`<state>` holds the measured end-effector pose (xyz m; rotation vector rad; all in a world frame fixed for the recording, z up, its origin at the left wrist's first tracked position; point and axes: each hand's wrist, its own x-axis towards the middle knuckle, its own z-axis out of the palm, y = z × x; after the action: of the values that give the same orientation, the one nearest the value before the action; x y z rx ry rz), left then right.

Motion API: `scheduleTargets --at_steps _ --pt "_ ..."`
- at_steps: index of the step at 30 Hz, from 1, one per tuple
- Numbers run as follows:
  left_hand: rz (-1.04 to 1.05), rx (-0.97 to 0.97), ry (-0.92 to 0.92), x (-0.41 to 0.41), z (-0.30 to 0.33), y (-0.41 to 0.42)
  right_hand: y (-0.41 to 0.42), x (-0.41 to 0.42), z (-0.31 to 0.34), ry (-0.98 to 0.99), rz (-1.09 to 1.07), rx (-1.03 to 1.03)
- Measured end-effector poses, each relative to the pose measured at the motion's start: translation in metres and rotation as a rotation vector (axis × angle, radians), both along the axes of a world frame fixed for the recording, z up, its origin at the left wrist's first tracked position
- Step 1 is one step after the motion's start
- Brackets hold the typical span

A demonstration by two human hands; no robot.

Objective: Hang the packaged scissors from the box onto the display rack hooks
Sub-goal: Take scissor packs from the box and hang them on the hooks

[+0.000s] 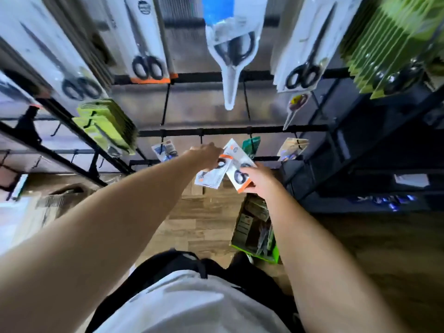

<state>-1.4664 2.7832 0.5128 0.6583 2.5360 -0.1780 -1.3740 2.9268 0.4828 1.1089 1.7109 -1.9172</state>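
Observation:
Both arms reach down toward the low rows of a black wire display rack. My left hand grips one white-and-orange scissors package by its top edge, just below a rack hook. My right hand holds a second white-and-orange scissors package, tilted, its lower corner in the palm. The two packs overlap between the hands. A green cardboard box with more packaged items stands on the floor under my right forearm.
Large packaged scissors hang on upper hooks, with green packs at left and more green packs at upper right. Small packs hang on the low row. A dark shelf unit stands at right. The floor is wood.

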Motion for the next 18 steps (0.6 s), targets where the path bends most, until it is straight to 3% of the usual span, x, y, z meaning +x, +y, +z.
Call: scheduleTargets --at_steps 7,18 --pt "0.046 0.053 0.072 -0.008 0.038 -0.127 -0.112 -0.005 0.026 0.055 0.200 0.251" --pt "0.071 0.179 0.112 0.020 0.089 -0.296 -0.269 0.020 0.048 0.141 0.208 0.228"
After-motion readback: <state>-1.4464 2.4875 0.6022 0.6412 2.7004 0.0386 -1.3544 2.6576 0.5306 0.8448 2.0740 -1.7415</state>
